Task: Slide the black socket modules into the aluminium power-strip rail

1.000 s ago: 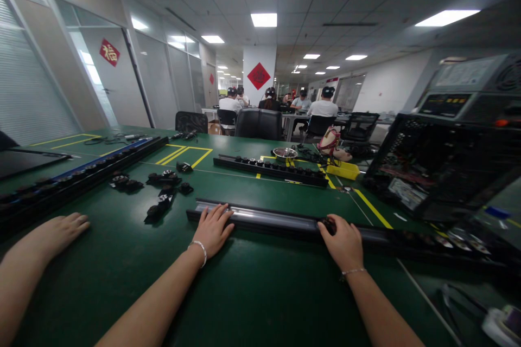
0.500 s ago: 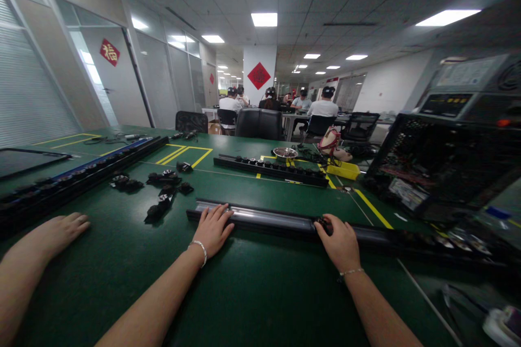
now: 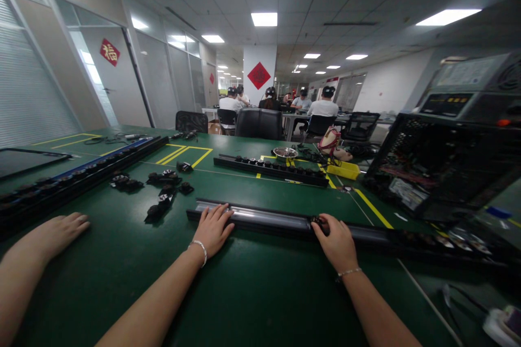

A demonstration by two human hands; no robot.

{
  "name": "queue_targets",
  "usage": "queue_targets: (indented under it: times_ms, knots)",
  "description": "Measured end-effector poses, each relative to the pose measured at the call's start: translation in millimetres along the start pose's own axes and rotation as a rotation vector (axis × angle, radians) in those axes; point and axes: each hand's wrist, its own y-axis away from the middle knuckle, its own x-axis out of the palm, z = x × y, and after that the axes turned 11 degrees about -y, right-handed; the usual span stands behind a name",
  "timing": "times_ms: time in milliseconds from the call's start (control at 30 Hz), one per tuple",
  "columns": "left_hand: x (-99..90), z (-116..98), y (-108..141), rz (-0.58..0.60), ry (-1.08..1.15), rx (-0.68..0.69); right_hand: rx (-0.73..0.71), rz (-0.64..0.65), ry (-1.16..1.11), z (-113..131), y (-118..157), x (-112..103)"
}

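Observation:
A long black channel-shaped rail (image 3: 272, 219) lies across the green table in front of me. My left hand (image 3: 214, 229), wearing a silver bracelet, rests on its left part with fingers spread over the edge. Farther right, my right hand (image 3: 337, 238) is closed on a small black part (image 3: 317, 221) that sits in the channel; my fingers hide much of it. Beyond my right hand, several dark parts with shiny tops (image 3: 456, 243) line the rail's right end. Loose black parts (image 3: 163, 195) lie in a cluster beyond and left of my left hand.
Another person's hand (image 3: 61, 233) rests on the table at left, near a long filled rail (image 3: 93, 173). A shorter filled rail (image 3: 268, 169), metal bowl (image 3: 285, 152) and yellow tray (image 3: 344, 169) lie farther back. An opened computer case (image 3: 431, 165) stands right.
My right hand has slid slightly left along the rail with the small black part. My left hand and the other person's hand have stayed put.

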Motion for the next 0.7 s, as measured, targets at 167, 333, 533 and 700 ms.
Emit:
queue_targets:
  times_ms: [167,333,533,700]
  knots:
    - [0.2,0.1,-0.3,0.007,0.005,0.001,0.010,0.025,-0.029,4.0,0.4,0.1]
    - [0.2,0.2,-0.4,0.013,0.005,-0.001,0.006,0.034,-0.081,5.5,0.5,0.4]
    - [0.7,0.3,-0.2,0.003,0.013,-0.003,-0.022,0.033,-0.136,1.4,1.2,3.8]
    - [0.9,0.7,0.0,-0.009,0.013,0.001,-0.060,0.063,-0.177,2.9,2.8,3.6]
